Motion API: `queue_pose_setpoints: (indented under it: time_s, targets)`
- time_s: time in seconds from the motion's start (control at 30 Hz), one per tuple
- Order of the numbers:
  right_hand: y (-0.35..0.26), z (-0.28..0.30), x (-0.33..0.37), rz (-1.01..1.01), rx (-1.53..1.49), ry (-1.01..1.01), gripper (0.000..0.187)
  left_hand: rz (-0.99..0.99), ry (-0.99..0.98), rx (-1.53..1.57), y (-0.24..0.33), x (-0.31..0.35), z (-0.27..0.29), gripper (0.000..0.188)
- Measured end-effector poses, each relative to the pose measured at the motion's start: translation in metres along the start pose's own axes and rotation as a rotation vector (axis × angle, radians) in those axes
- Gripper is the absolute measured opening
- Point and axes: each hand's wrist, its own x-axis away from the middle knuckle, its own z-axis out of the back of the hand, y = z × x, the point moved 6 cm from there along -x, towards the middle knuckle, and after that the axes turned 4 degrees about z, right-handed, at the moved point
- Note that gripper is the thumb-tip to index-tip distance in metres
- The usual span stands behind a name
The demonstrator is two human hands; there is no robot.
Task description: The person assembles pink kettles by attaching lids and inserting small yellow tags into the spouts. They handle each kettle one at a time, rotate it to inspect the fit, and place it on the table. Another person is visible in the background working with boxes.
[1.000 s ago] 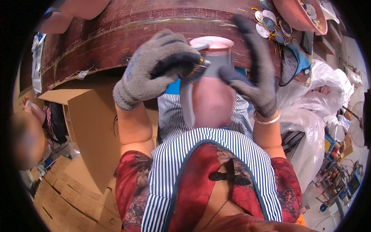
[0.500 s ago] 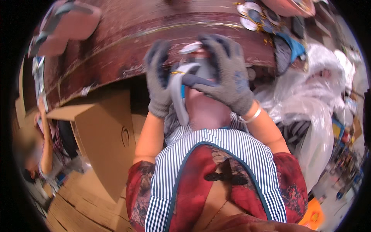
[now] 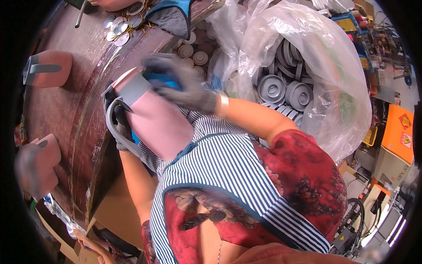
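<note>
A pink jug [image 3: 160,119] with a grey collar and a curved grey handle [image 3: 115,125] leans against my striped apron, its top pointing up and left. My left hand [image 3: 121,119], in a grey work glove with dark palm, grips the jug by the handle side; its fingers are partly hidden behind the handle. My right hand [image 3: 189,86], gloved alike and blurred by motion, is beside the collar with thumb and fingers apart. Something blue [image 3: 162,80] shows between its fingers and the jug. I cannot tell whether this hand touches the jug.
More pink jugs [image 3: 59,66] stand along the dark red table [image 3: 83,105] at left. Silver discs with gold ties [image 3: 121,27] and a blue-edged grey cloth [image 3: 173,20] lie at the back. Right of me, a clear bag [image 3: 334,88] holds grey round lids [image 3: 271,89]. Another person's arm [image 3: 94,248] shows lower left.
My view has swung right, bringing the bag of lids into sight. The jug now tilts up-left. My right hand has moved from the jug's top to its right side, its fingers apart.
</note>
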Motion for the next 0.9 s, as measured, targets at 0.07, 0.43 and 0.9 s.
queue_pose_setpoints:
  time_s: [0.07, 0.43, 0.9]
  targets:
    - [-0.002, 0.072, 0.053, -0.09, 0.128, 0.004, 0.047, -0.072, 0.027, -0.06, -0.003, 0.004, 0.005, 0.05]
    - [0.107, 0.376, 0.163, -0.489, 1.547, 0.347, 0.08, -0.014, 0.532, -1.609, 0.118, 0.062, 0.063, 0.04]
    - [-0.048, 0.116, 0.121, -0.102, 0.72, -0.17, 0.035, -0.348, -0.076, -0.857, 0.119, 0.022, 0.054, 0.063]
